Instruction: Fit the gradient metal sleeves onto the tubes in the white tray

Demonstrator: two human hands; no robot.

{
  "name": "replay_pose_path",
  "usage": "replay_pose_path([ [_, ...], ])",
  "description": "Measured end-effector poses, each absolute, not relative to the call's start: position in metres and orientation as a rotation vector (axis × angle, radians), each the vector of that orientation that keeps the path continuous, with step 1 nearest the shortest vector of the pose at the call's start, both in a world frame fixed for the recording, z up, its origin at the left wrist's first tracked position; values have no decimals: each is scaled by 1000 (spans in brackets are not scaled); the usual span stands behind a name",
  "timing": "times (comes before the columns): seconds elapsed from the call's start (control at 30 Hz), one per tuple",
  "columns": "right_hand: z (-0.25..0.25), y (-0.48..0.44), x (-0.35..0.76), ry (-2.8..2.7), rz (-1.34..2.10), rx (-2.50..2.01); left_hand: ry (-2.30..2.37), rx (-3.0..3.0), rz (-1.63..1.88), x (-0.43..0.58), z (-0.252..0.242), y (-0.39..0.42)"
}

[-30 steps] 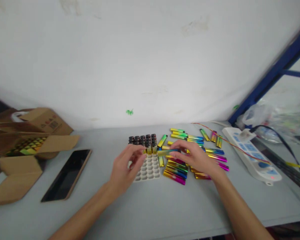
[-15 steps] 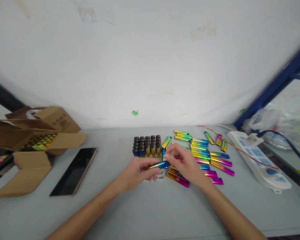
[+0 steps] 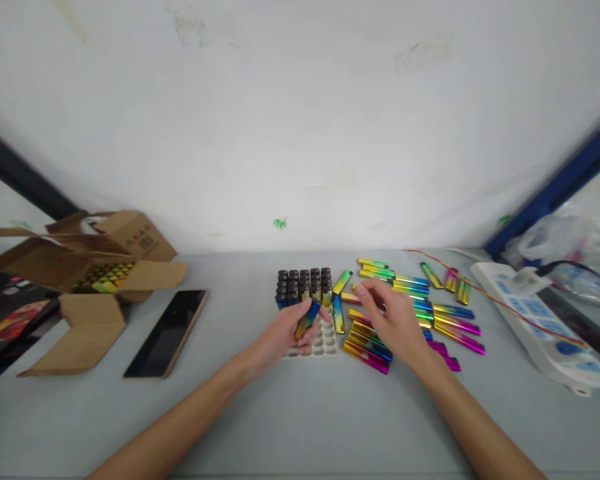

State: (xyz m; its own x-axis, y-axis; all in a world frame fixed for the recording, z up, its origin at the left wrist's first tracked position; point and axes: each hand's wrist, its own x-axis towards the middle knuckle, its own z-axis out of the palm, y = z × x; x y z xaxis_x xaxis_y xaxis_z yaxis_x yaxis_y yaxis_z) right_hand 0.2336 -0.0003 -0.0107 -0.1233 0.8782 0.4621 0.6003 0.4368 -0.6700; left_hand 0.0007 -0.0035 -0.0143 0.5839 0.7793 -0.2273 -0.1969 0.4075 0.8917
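Observation:
My left hand (image 3: pixel 286 333) is closed around a shiny blue-and-gold stick with a dark end, which looks like a disposable vape (image 3: pixel 307 319). It tilts over a white tray with holes (image 3: pixel 326 340). Several similar vapes with black tops (image 3: pixel 305 283) stand upright in the tray's far rows. My right hand (image 3: pixel 393 317) hovers above loose, metallic rainbow-coloured vapes (image 3: pixel 366 353) lying right of the tray. Its thumb and finger are drawn together; whether anything small sits between them cannot be made out.
An opened cardboard box (image 3: pixel 153 237) holding yellow-topped pieces stands at the left. A phone (image 3: pixel 167 333) lies between it and the tray. On the right are a white power strip (image 3: pixel 540 320), a thin red wire (image 3: pixel 500 305) and clear plastic bags (image 3: pixel 555 243). A white wall (image 3: pixel 300 120) rises behind.
The hands have moved apart. In my left hand the vape has turned from nearly level to steeply tilted. My right hand has drawn away from it to the right. The view has shifted slightly.

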Motion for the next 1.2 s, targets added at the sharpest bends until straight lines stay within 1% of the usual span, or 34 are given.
replay_pose_path([
  [0.2,-12,0,234,-1886,319,-1245,755,850,623,-2,-5,-2],
  [0.4,-13,0,235,-1893,277,-1253,797,839,666,-6,-8,-2],
  [0.67,-15,2,234,-1985,384,-1201,726,817,737,-10,4,-2],
  [0.83,-18,0,229,-2169,412,-1047,669,1212,1039,-19,15,-1],
  [1.0,-20,-4,221,-2323,371,-923,804,1654,1284,-26,17,0],
  [1.1,-20,-5,218,-2390,368,-891,914,1971,1365,-28,13,2],
  [1.2,-20,-6,217,-2428,416,-889,1017,2215,1362,-29,4,7],
])
